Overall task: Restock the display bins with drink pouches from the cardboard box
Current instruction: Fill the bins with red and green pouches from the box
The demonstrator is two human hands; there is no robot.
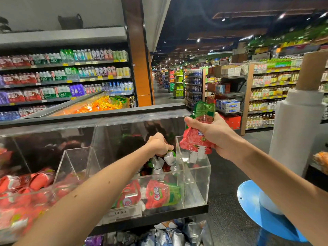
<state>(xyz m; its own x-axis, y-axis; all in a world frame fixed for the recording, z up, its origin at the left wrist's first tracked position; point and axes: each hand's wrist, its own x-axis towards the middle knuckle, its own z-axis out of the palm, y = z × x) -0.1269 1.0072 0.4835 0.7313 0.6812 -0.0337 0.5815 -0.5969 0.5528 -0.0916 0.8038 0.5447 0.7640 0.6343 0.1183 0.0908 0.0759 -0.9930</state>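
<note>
Both hold stock: my left grip point(158, 144) pinches a drink pouch point(170, 157) inside the clear bin point(195, 181), my right grip point(213, 134) clutches a pouch bunch point(197, 137) upright just above its right wall.

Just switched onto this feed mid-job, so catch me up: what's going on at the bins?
A person is restocking a clear acrylic bin in a supermarket aisle. The left hand is down inside it, gripping a silver-and-green pouch among the pouches lying there. The right hand holds a bunch of red-and-green drink pouches above the bin's right end, not yet put in. The neighbouring bin on the left holds red pouches. The cardboard box is not in view.
</note>
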